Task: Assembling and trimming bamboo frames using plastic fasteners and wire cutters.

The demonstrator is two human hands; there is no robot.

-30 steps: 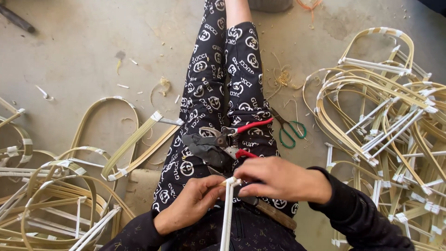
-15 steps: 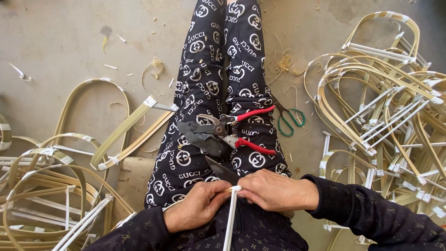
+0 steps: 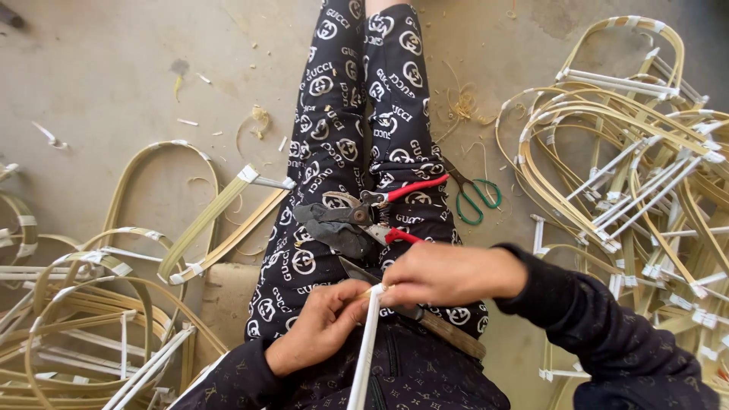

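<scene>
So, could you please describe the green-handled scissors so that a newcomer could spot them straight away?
Start at the person's patterned trouser legs stretched across the concrete floor. Beside them, toward the heap of bent cane frames, the scissors lie flat on the floor. Their green loop handles set them apart from the red-handled pliers on the lap.

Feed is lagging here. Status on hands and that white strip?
Left hand and right hand both pinch top of white strip. Red-handled pliers rest on lap, clear of hands. Nothing blocking.

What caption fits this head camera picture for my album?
Left hand and right hand pinch a white strip over a lap where red pliers lie.
</scene>
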